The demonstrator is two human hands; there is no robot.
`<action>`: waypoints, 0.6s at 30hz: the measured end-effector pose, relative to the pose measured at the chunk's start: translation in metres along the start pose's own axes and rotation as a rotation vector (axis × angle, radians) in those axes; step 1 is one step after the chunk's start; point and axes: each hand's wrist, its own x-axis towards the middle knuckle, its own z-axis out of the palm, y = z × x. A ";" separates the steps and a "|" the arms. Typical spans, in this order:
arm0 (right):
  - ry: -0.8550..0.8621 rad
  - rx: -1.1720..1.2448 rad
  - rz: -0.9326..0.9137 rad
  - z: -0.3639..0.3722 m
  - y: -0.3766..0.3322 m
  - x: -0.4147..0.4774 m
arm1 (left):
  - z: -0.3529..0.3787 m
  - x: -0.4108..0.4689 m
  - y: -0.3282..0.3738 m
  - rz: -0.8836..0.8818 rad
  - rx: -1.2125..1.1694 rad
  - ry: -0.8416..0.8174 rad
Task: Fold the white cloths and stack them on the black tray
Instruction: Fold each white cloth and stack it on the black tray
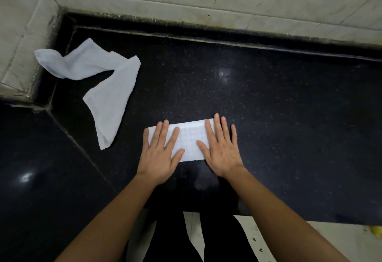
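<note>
Both hands, left hand (160, 154) and right hand (220, 148), are laid flat, fingers wide, on one folded cloth (189, 142). One loose cloth (99, 80) is not folded yet. No tray is seen.

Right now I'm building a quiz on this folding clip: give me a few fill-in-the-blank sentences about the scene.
1. Both hands press flat on the folded white cloth, with fingers ____.
2. The crumpled white cloth lies to the ____ of the folded one.
3. The counter under both cloths is ____ in colour.
4. The left hand and right hand leave the cloth's ____ uncovered.

Missing words: spread; left; black; middle
</note>
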 end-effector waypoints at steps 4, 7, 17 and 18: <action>0.104 0.248 0.157 -0.011 -0.009 -0.011 | 0.002 0.000 0.000 -0.016 0.000 -0.024; 0.200 0.329 0.321 -0.024 -0.012 -0.025 | -0.001 0.000 -0.001 -0.020 -0.018 -0.032; -0.190 0.595 0.563 -0.054 -0.006 -0.026 | -0.021 -0.006 0.004 -0.102 -0.085 -0.040; -0.198 0.628 0.568 -0.056 -0.004 -0.024 | -0.025 -0.005 0.003 -0.111 -0.091 -0.042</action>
